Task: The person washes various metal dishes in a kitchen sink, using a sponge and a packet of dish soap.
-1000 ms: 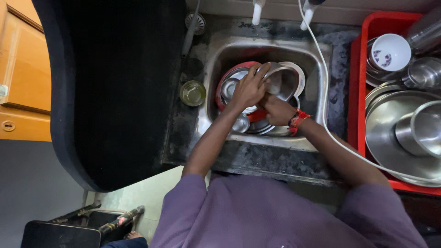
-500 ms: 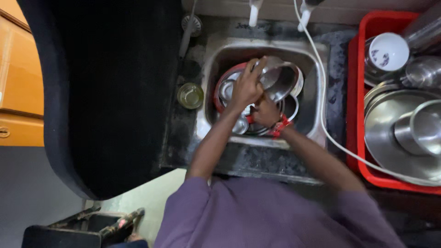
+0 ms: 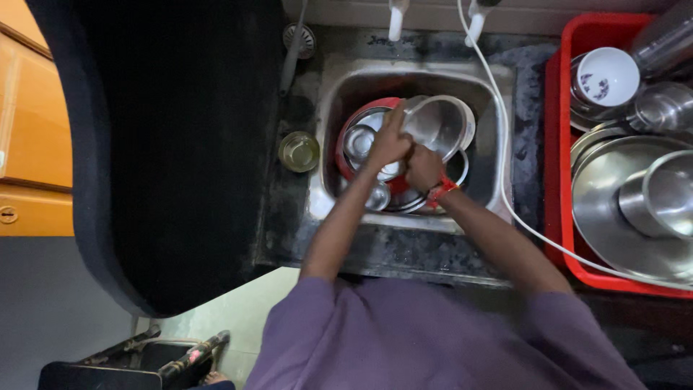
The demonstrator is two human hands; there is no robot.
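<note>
Both my hands are over a steel sink (image 3: 485, 87) full of dishes. My left hand (image 3: 388, 141) grips the near rim of a steel pot (image 3: 442, 124), which is tilted on its side. Just below it, my right hand (image 3: 423, 167), with a red band at the wrist, is closed and pressed against the pot's lower edge; what it holds is hidden. Under the pot lie a red basin (image 3: 345, 153), steel bowls (image 3: 359, 139) and plates.
A red crate (image 3: 557, 217) at the right holds a white cup (image 3: 605, 75), steel bowls (image 3: 668, 193) and plates. A small steel cup (image 3: 299, 151) stands left of the sink. Two taps (image 3: 395, 20) and a white hose (image 3: 505, 195) hang over it. A black counter (image 3: 173, 137) fills the left.
The pot has been tilted and lifted a little in the sink, and both hands shifted slightly with it. My right hand stays pressed at its lower edge.
</note>
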